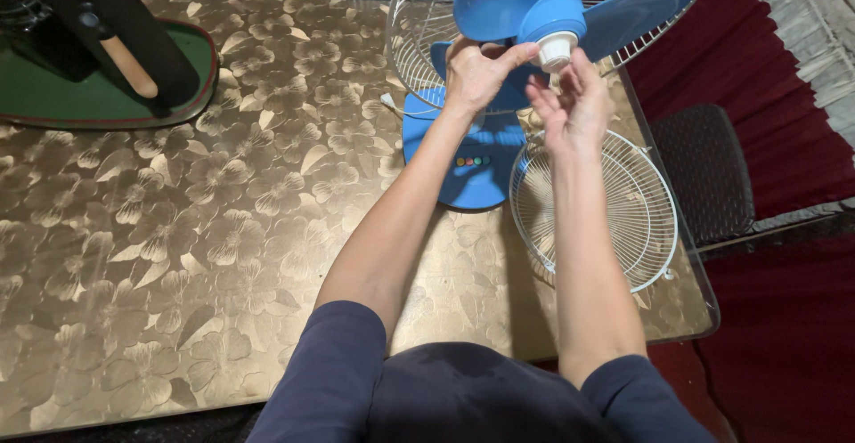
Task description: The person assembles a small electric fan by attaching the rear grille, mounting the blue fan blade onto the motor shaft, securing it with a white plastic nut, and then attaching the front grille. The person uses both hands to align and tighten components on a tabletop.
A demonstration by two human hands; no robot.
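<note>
Left hand steadied blue fan blade; right hand pinched white hub cap on the standing fan. Detached front grille overhung bench edge. Risk: an elbow nudge could drop it.

Person's wearing a dark navy top with short sleeves that stop above the elbows, so both forearms are bare. No watch, rings or bracelets showing on the left hand or the right hand. Plain fabric, no print.
</note>
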